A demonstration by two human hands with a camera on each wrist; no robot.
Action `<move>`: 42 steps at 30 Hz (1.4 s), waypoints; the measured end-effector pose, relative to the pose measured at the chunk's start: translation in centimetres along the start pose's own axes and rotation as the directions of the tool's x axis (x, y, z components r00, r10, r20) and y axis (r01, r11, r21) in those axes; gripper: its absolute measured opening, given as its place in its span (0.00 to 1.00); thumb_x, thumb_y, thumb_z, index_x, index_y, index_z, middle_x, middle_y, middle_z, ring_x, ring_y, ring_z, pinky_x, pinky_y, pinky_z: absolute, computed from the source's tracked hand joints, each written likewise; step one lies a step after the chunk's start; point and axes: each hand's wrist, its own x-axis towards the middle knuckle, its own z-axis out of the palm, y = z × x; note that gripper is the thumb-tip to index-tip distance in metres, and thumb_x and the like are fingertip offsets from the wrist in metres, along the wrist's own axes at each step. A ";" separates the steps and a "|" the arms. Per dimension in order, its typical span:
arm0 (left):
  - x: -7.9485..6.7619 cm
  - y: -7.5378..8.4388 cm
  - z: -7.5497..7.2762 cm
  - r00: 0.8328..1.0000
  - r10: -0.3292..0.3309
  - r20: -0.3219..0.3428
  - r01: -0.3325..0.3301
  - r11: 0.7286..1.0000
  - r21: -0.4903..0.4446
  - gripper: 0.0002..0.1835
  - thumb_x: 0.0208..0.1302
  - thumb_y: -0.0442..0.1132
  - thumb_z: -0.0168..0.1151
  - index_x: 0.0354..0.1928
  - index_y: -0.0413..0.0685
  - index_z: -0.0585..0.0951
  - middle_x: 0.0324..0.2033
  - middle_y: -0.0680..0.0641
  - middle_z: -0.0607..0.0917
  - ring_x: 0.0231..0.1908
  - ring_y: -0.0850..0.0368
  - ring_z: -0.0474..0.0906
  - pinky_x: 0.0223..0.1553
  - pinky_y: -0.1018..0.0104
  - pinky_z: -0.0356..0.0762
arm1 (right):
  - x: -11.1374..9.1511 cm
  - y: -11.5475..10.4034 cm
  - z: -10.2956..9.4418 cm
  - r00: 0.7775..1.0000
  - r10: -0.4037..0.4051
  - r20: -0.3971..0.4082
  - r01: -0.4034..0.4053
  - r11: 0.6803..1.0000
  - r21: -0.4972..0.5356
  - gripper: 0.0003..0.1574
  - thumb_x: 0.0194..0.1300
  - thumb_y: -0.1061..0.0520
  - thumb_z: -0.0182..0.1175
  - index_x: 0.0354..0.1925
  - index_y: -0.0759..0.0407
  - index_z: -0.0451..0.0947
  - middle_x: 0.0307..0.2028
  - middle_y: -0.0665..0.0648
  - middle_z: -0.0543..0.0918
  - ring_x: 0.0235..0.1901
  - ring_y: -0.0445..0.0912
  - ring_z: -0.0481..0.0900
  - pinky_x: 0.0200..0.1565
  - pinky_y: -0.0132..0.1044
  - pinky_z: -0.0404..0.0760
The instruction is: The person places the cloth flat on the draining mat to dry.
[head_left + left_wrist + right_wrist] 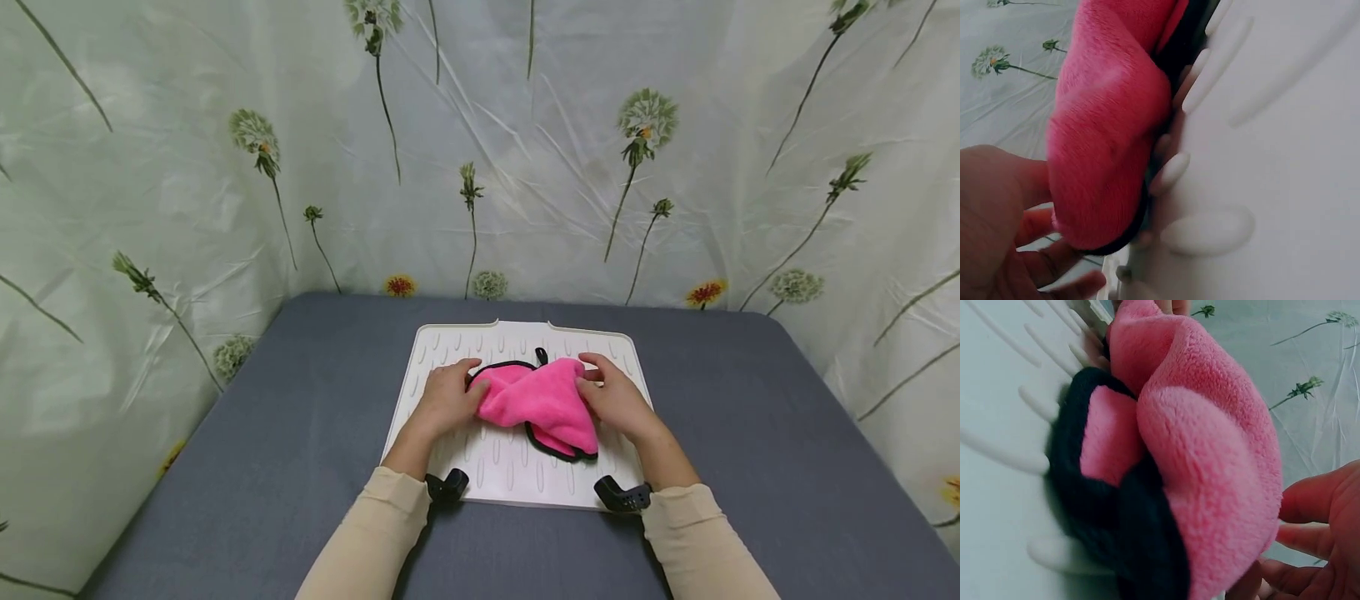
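A crumpled pink towel (pixel 542 398) with black edging and a small black hanging loop (pixel 542 357) lies bunched on a white ribbed board (pixel 480 467). My left hand (pixel 448 398) pinches its left end between thumb and fingers; the left wrist view shows the fuzzy towel (pixel 1110 125) drooping from that grip beside the ribs. At the opposite end, my right hand (pixel 618 404) pinches the upper right part. Folds and the black edging (pixel 1147 519) hang down over the board in the right wrist view. Some fingertips are hidden behind the towel.
The board rests on a dark grey cloth-covered table (pixel 322 417). Behind and at both sides hangs a pale curtain (pixel 540 167) printed with dandelions. Each wrist carries a black strapped device, the left one (pixel 447 485) and the right one (pixel 621 495) both low over the board's near edge.
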 end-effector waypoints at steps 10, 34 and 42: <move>0.2 1.4 -0.2 0.990 -0.127 0.053 0.137 0.942 -0.307 0.22 0.64 0.48 0.70 0.57 0.45 0.85 0.48 0.44 0.89 0.48 0.51 0.84 0.53 0.55 0.80 | 0.5 -1.2 0.5 1.000 0.021 0.021 -0.026 0.975 0.220 0.46 0.71 0.54 0.63 0.79 0.58 0.53 0.63 0.68 0.73 0.51 0.52 0.82 0.48 0.33 0.83; -0.1 1.3 -0.1 0.990 -0.137 0.004 0.129 0.920 -0.370 0.11 0.66 0.48 0.68 0.38 0.47 0.84 0.33 0.50 0.86 0.36 0.59 0.78 0.41 0.64 0.75 | 0.1 0.2 0.3 0.974 -0.029 0.226 -0.109 0.810 0.577 0.19 0.83 0.52 0.40 0.57 0.55 0.74 0.36 0.44 0.81 0.34 0.36 0.76 0.38 0.28 0.80; -0.1 1.4 -0.1 0.989 -0.148 0.002 0.138 0.918 -0.373 0.10 0.66 0.46 0.68 0.38 0.48 0.84 0.33 0.49 0.85 0.36 0.57 0.77 0.41 0.64 0.74 | 0.2 0.2 0.3 0.966 -0.054 0.254 -0.036 0.941 0.338 0.18 0.79 0.51 0.50 0.50 0.64 0.77 0.37 0.46 0.82 0.38 0.39 0.80 0.41 0.33 0.79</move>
